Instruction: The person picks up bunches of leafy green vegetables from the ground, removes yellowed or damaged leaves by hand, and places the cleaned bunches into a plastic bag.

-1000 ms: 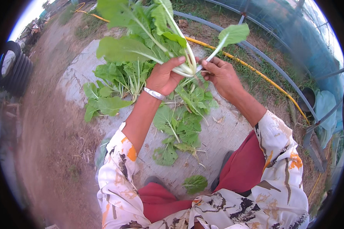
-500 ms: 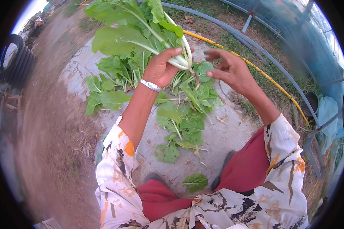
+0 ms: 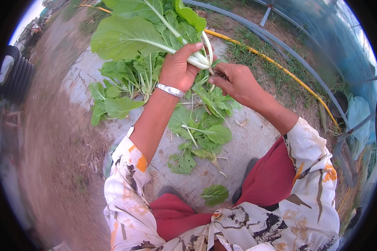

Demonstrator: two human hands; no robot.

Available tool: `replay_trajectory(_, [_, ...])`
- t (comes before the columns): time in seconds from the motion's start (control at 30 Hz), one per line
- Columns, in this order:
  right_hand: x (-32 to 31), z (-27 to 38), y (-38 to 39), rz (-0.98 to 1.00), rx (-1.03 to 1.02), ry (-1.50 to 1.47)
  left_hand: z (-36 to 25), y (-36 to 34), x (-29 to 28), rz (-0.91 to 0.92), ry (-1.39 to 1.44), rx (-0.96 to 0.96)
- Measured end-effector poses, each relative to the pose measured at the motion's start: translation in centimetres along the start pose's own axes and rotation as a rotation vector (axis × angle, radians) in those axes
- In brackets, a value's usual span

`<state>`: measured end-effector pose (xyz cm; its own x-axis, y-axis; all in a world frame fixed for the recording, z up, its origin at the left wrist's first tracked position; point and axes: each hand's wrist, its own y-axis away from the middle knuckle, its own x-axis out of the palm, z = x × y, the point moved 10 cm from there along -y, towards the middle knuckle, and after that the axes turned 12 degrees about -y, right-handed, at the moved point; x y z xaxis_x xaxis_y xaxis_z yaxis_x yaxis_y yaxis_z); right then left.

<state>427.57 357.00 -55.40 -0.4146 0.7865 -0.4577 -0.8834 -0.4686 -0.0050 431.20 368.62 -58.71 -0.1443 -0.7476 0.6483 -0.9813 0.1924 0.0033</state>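
My left hand [image 3: 179, 69], with a silver bracelet at its wrist, is wrapped round the white stalks of a leafy green plant [image 3: 134, 39]. Its broad leaves point up and to the left, its root end to the lower right. At that root end my right hand [image 3: 232, 79] pinches the thin root between thumb and fingers; the fingertips partly cover it. Beneath both hands, loose green leaves [image 3: 213, 134] lie scattered on the paving. More whole leafy plants [image 3: 121, 75] are heaped behind and left of my left forearm.
Pale paving [image 3: 247, 134] lies under the greens, with a single leaf [image 3: 214, 195] between my feet. A yellow hose [image 3: 280, 69] and a grey curved pipe [image 3: 297, 58] run along the right beside blue netting [image 3: 322, 37]. Black corrugated pipe [image 3: 19, 75] stands far left.
My right hand has moved left and closed on the plant's root end. A loose leaf has come down onto the pile below. My left hand keeps its hold.
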Motion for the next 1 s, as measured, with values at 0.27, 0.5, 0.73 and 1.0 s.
replay_trajectory(0.27, [3.5, -4.1, 0.5, 0.188, 0.388, -0.947, -0.1, 0.7, 0.9, 0.010, 0.209, -0.034])
replay_trajectory(0.5, [1.9, -9.3, 1.2, 0.167, 0.582, -0.771, -1.5, 0.7, 1.0, 0.029, 0.164, 0.004])
replay_trajectory(0.73, [0.8, -2.4, 1.0, 0.128, 0.265, -0.595, -1.8, 1.2, 1.4, 0.082, 0.097, 0.011])
replay_trajectory(1.0, [0.9, 0.5, 1.1, 0.101, -0.008, -0.176, -1.0, 1.3, 1.6, 0.024, 0.032, -0.016])
